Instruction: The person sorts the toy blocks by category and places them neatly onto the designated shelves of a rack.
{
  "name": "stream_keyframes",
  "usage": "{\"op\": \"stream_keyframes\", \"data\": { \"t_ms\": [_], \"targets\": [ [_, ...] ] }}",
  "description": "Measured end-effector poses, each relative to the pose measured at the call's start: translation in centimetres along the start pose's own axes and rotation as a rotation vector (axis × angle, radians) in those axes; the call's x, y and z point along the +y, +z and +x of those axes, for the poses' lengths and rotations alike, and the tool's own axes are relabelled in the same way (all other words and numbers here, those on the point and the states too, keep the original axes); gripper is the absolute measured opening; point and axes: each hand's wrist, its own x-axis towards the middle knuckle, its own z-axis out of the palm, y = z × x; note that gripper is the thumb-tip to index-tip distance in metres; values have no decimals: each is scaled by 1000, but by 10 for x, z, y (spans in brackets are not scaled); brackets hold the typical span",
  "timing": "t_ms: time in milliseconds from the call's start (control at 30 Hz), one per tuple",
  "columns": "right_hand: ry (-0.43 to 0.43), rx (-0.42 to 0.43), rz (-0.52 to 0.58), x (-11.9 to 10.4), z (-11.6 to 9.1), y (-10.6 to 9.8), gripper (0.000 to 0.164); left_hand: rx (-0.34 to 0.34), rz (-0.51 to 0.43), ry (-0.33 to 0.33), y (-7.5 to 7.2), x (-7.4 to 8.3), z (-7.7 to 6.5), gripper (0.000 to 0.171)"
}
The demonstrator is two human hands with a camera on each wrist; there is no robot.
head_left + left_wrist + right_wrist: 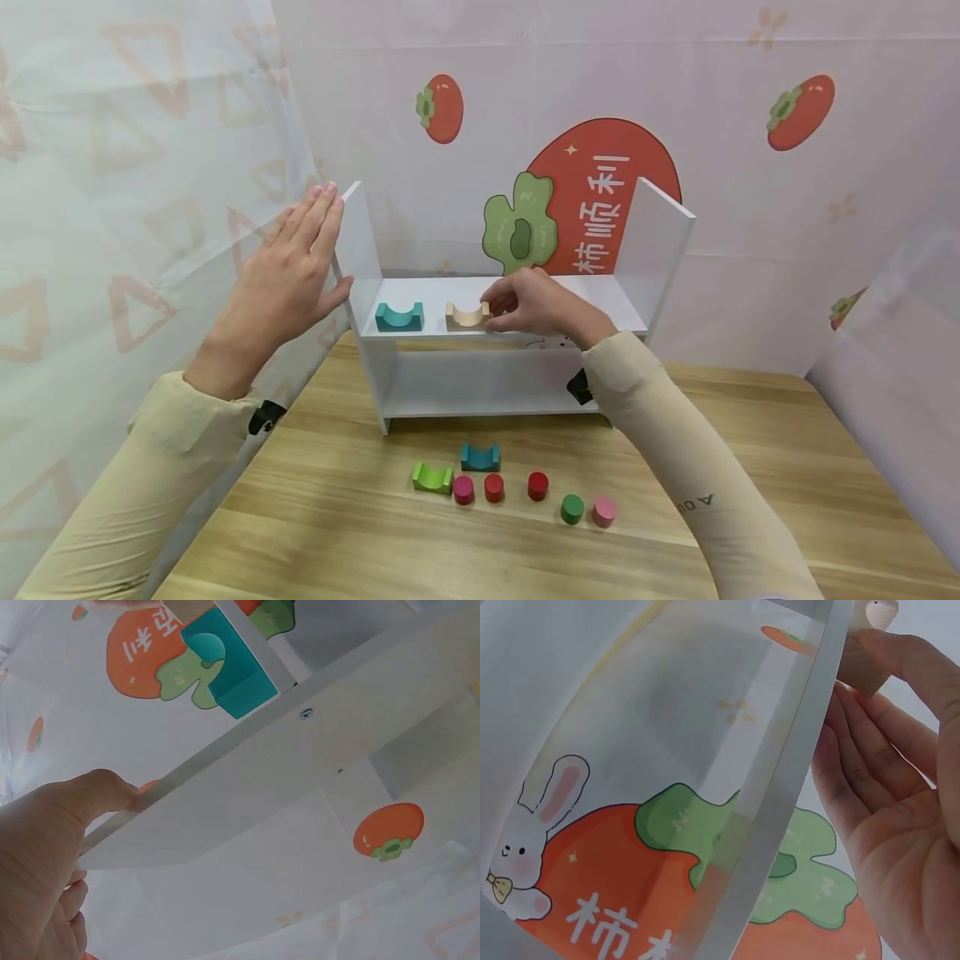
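My left hand (288,271) rests with straight fingers against the left side panel (360,246) of a small white shelf; in the left wrist view the thumb (105,791) touches the panel's edge. With thumb and fingers my right hand (540,304) pinches the right end of a plain wooden block with a curved notch (467,317), at the front of the upper board (517,290). The right wrist view has this wooden block (864,667) between thumb and fingers. To its left a teal notched block (400,318) sits on the same board, notch facing up.
On the wooden table (360,533) before the shelf lie a green notched block (432,479), a blue-teal notched block (480,458) and several small cylinders, among them a green one (572,509) and a pink one (603,512). The shelf's lower board (487,383) and right panel (656,250) also show.
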Motion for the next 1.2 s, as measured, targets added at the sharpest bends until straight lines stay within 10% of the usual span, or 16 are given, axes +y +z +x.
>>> {"op": "stream_keyframes", "data": {
  "t_ms": [600,1200],
  "targets": [
    [-29,-15,-84,-9,-28,-22,43,17,-2,8,0,0,1,96],
    [-149,-133,-84,-14,-57,10,44,-4,-18,-8,1,-1,1,95]
  ]
}}
